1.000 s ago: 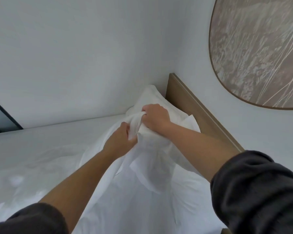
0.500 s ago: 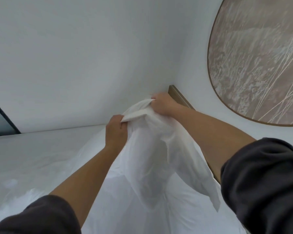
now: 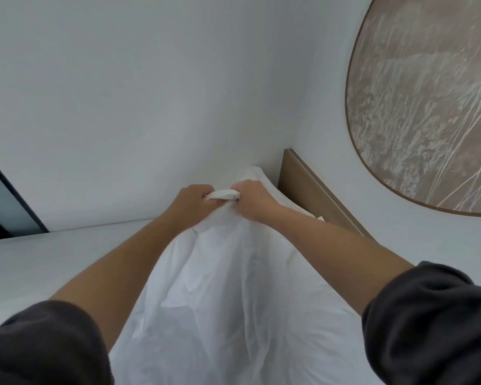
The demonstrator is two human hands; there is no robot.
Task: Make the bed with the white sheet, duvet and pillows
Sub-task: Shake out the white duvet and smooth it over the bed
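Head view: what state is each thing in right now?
left hand: grips the bunched edge of the white bedding.
right hand: grips the same edge, close beside the left.
white bedding: lifted at the edge, draping down, creased.
pillow: mostly hidden behind the hands, by the headboard.

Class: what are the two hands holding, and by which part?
The left hand and right hand both hold the white bedding by its bunched top edge.

Your left hand point(image 3: 190, 202) and right hand point(image 3: 254, 200) are extended forward, side by side, nearly touching, forearms bare. Both fists are clenched around one bunched white cloth point(image 3: 222, 194).
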